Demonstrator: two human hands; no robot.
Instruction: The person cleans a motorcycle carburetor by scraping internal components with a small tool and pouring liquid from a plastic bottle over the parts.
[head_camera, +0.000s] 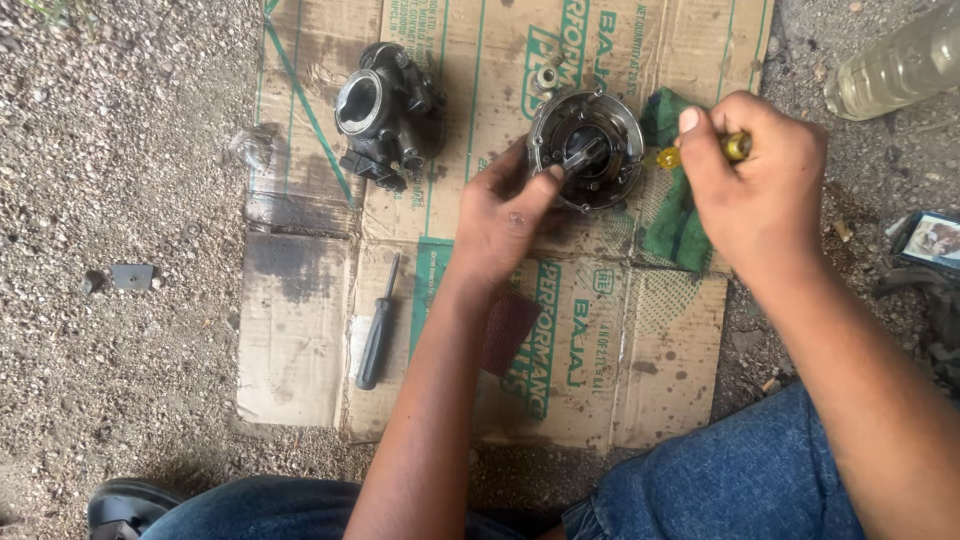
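My left hand (505, 215) pinches the near edge of a round metal part (590, 145) with a dark centre, steadying it on flattened cardboard (300, 330). My right hand (755, 180) is closed on a yellow-handled screwdriver (670, 157) whose shaft points left toward the round part. Under my right hand lies a green cloth (668, 225).
A black carburettor body (385, 110) sits at the cardboard's far left. A dark-handled screwdriver (378, 330) lies near the left front. A small metal piece (548, 78) rests beyond the round part. A clear bottle (895, 65) lies on gravel at the far right. A shoe (125, 505) shows at bottom left.
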